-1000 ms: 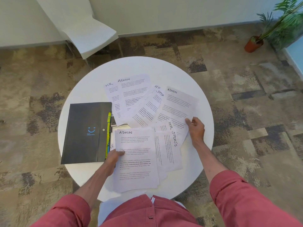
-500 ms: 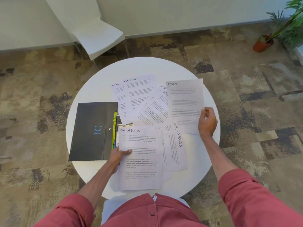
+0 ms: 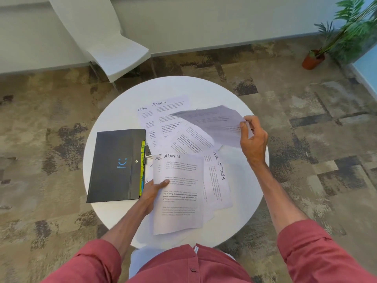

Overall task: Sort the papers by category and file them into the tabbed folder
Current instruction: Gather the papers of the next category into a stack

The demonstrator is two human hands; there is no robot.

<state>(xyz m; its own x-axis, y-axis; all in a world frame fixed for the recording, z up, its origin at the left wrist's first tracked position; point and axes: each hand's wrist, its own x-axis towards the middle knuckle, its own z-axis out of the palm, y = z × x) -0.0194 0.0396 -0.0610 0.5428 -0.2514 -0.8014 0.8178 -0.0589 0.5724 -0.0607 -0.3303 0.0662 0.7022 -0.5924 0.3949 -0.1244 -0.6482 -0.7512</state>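
Note:
A black tabbed folder [image 3: 116,166] lies shut on the left of the round white table [image 3: 240,203], coloured tabs along its right edge. My left hand [image 3: 152,192] holds a small stack headed ADMIN [image 3: 179,193] by its left edge, thumb on top. My right hand [image 3: 252,137] pinches a lifted sheet [image 3: 214,121], raised and blurred above the spread. More sheets headed HR and ADMIN [image 3: 163,115] fan across the back. Sheets marked HR and SPORTS [image 3: 219,176] lie right of the held stack.
A white chair [image 3: 106,43] stands beyond the table's far left. A potted plant [image 3: 334,41] is on the patterned carpet at the far right. The table's near and right rim is bare.
My right hand has lifted the ADMIN sheet off the spread and swung it up and leftward, so it now hangs tilted over the table. My left hand has raised its stack slightly.

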